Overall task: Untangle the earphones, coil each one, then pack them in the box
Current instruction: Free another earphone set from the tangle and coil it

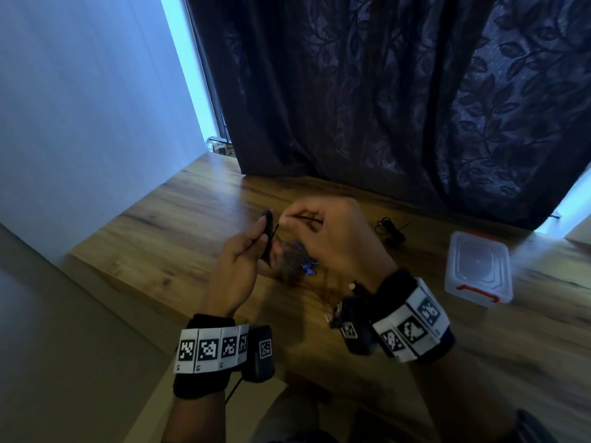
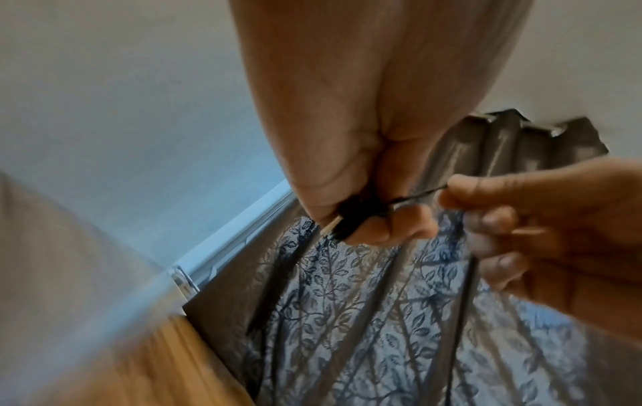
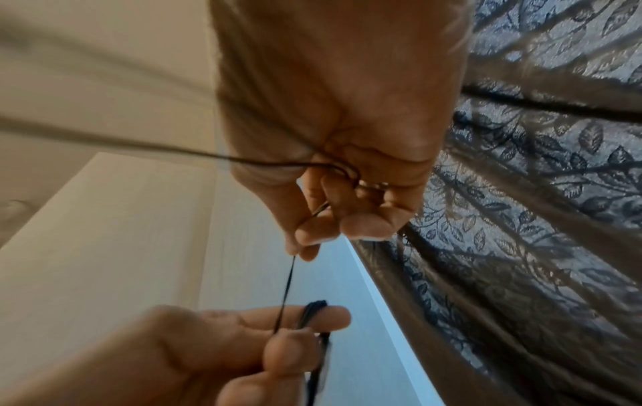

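A black earphone cable (image 1: pixel 268 233) is held above the wooden desk (image 1: pixel 179 219), wound into a small upright coil that the left hand (image 1: pixel 238 260) pinches between thumb and fingers (image 3: pixel 330 316); in the left wrist view the bundle sits clamped at the fingertips with a pale plug end poking out below it. A single taut strand runs from that coil to the right hand (image 1: pixel 329 238), whose thumb and forefinger are closed on it while the other fingers curl loosely; in the right wrist view the strand passes through this pinch and trails away across the palm side as a blurred line. Both hands are raised off the desk, close together but not touching. Beneath them on the desk lies a blue earphone (image 1: pixel 305 262), loosely heaped and partly hidden by the right hand. Farther back and to the right, another black earphone (image 1: pixel 390 231) lies in a loose bundle on the desk, well apart from the hands. Right of that stands the clear plastic box (image 1: pixel 478 266) with red latches, its lid on. A dark leaf-patterned curtain (image 1: pixel 399 91) hangs behind the desk.
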Available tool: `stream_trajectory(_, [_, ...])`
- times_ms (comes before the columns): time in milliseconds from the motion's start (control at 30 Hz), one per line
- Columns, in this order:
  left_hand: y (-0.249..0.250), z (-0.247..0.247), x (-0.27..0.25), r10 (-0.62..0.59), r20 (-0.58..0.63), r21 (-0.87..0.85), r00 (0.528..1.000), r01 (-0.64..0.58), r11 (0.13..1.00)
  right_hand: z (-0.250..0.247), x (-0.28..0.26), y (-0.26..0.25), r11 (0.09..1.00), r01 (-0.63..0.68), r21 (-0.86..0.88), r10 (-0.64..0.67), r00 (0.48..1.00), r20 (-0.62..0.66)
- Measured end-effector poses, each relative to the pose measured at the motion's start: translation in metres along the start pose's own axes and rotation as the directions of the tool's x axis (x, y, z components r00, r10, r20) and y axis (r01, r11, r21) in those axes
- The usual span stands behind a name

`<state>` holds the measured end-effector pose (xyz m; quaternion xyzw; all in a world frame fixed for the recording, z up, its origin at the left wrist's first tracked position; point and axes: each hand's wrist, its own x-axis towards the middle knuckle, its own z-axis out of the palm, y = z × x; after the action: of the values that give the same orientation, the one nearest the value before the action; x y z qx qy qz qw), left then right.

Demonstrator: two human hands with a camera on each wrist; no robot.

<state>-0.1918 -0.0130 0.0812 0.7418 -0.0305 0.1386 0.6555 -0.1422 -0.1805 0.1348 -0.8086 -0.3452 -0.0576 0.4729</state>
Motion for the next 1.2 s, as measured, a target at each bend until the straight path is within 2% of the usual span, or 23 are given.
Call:
stream_trajectory(100, [0.004, 0.001, 0.001, 0.006, 0.045, -0.167, 0.999, 0.002, 0.986, -0.006, 0.019, 0.011, 0.996, 0.028, 0.079, -0.018, 0.992, -0.121])
stream_trajectory(233, [0.010, 0.002, 0.001, -0.012, 0.101, -0.277, 0.995, 0.039, 0.960, -0.001, 0.035, 0.024, 0.983, -0.001, 0.182, 0.029, 0.988, -0.154])
stream_trajectory(367, [0.016, 0.006, 0.000, 0.013, 0.126, -0.416, 0.992, 0.041, 0.908, 0.021, 0.032, 0.039, 0.948, -0.094, 0.304, 0.123, 0.989, -0.078])
stream_trajectory(467, [0.019, 0.006, -0.001, 0.029, 0.075, -0.470, 0.997, 0.010, 0.883, 0.044, 0.011, 0.040, 0.941, -0.218, 0.258, 0.210, 0.976, 0.060])
stream_trajectory(600, [0.010, 0.003, 0.001, 0.044, -0.078, -0.308, 0.996, -0.066, 0.949, 0.071, -0.021, 0.030, 0.948, -0.261, 0.181, 0.218, 0.949, 0.226])
stream_trajectory(700, [0.003, -0.002, 0.002, 0.188, -0.124, 0.000, 0.974, -0.189, 0.982, 0.076, -0.037, 0.017, 0.959, -0.263, 0.107, 0.213, 0.916, 0.339])
stream_trajectory(800, [-0.005, -0.005, 0.002, 0.163, -0.080, 0.211, 0.983, -0.143, 0.967, 0.070, -0.041, 0.013, 0.989, -0.137, -0.060, 0.147, 0.959, 0.240])
stream_trajectory(900, [-0.008, -0.002, 0.002, 0.129, -0.069, 0.260, 0.989, -0.107, 0.960, 0.056, -0.040, 0.012, 0.964, -0.001, -0.266, 0.049, 0.983, 0.174])
stream_trajectory(967, [-0.006, 0.002, 0.002, 0.111, -0.054, 0.272, 0.992, -0.092, 0.958, 0.044, -0.037, 0.008, 0.928, 0.039, -0.371, 0.017, 0.989, 0.147])
stream_trajectory(1100, [-0.004, 0.004, -0.001, 0.075, 0.029, 0.324, 0.997, -0.081, 0.942, 0.022, -0.028, 0.005, 0.956, 0.019, -0.291, 0.018, 0.992, 0.123])
stream_trajectory(1200, [0.000, 0.006, -0.003, -0.074, 0.059, 0.190, 0.996, 0.062, 0.980, 0.008, -0.017, 0.008, 0.975, -0.013, -0.223, 0.043, 0.991, 0.131])
